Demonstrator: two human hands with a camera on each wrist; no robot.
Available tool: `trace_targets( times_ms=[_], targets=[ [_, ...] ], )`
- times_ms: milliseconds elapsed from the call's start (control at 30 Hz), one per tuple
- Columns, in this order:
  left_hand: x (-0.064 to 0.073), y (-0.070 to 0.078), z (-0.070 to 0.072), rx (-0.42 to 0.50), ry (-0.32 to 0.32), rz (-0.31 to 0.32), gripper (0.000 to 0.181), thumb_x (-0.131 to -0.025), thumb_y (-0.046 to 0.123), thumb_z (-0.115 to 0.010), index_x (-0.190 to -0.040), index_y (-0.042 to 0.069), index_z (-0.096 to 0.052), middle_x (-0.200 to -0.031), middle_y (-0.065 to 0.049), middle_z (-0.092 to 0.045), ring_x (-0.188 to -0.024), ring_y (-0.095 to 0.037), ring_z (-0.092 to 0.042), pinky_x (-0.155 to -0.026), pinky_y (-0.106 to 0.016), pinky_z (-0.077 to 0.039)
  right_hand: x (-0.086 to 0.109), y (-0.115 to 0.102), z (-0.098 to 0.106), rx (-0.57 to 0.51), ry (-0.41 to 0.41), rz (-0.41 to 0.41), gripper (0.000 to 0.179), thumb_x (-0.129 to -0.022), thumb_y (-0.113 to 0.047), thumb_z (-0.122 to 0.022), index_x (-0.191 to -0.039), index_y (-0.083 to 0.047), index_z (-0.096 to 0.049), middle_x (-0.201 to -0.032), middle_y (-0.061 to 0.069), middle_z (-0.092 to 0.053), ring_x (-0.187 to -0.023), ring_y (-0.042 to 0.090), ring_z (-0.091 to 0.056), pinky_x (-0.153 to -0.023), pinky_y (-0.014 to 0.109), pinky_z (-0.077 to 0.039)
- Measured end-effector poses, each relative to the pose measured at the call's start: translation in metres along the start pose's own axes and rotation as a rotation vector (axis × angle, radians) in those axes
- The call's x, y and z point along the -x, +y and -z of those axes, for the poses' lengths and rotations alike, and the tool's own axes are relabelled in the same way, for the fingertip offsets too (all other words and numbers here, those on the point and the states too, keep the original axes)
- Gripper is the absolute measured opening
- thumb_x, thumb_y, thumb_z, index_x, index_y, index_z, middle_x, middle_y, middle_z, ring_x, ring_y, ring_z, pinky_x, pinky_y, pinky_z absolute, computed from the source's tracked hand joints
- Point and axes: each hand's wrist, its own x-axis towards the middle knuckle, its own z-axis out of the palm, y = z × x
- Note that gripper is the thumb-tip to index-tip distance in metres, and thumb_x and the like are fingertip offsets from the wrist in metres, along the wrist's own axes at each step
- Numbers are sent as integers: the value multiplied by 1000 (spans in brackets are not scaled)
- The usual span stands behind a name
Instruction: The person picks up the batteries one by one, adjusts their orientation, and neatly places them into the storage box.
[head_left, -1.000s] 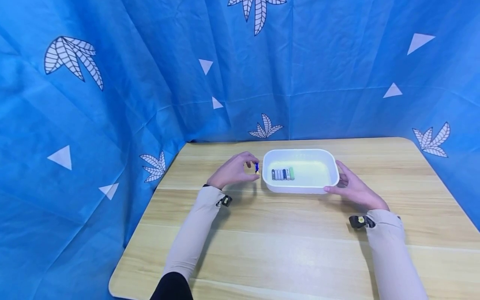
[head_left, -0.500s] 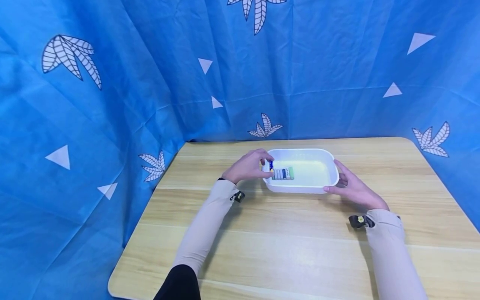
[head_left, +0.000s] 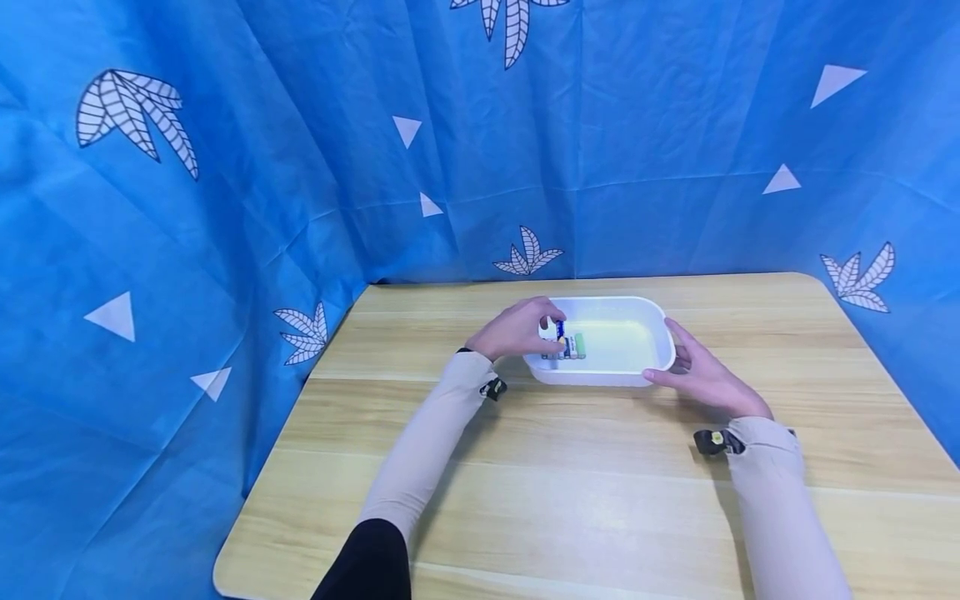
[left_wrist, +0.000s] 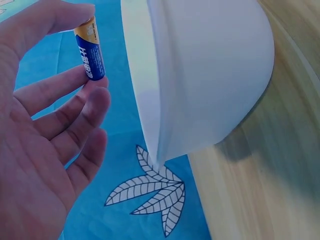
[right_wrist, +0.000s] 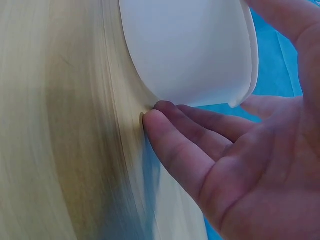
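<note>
My left hand (head_left: 513,330) pinches a small blue and gold battery (left_wrist: 90,50) by its ends, thumb on one end and fingertips at the other. In the head view that hand is over the left part of a white plastic tub (head_left: 600,377). Inside the tub, several batteries (head_left: 580,345) lie side by side near the left end, partly hidden by my left fingers. At the tub's right end my right hand (head_left: 703,377) holds it, thumb at the front corner of the rim and other fingers along the end wall and low by the table.
The tub stands on a light wood-grain table (head_left: 570,483), towards its back edge. A blue curtain (head_left: 480,150) with white leaves and triangles hangs behind the table and along its left side.
My left hand has carried the battery rightward, from beside the tub's left end to over the batteries inside. The right hand has kept its hold on the tub.
</note>
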Motion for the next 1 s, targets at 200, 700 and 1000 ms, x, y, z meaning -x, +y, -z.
trace_targets(
  times_ms=[200,700,1000],
  targets=[
    [-7,2,-4,5,-2,30,55,-89,36,-79,-135,9,-67,-133,-3,-66,-108,-14,-62,-93,-29,-56,0,-1,-1,16,-1,-5,116,-93,-37,-76,-166,-18,12,-160,38,-31,-146,55,-37,-120,70,-28],
    [-25,12,-9,-54,-25,37,57,-89,37,-80,-138,11,-66,-137,-3,-65,-111,-13,-63,-95,-26,-56,1,0,1,31,4,-22,118,-92,-43,-76,-166,-16,12,-159,39,-33,-145,55,-39,-120,71,-27],
    [-37,21,-12,-114,-53,59,58,-89,39,-79,-140,15,-64,-138,1,-65,-109,-9,-61,-95,-23,-55,1,0,0,8,3,-38,118,-91,-43,-77,-166,-19,12,-160,38,-32,-146,55,-38,-120,71,-26]
  ],
)
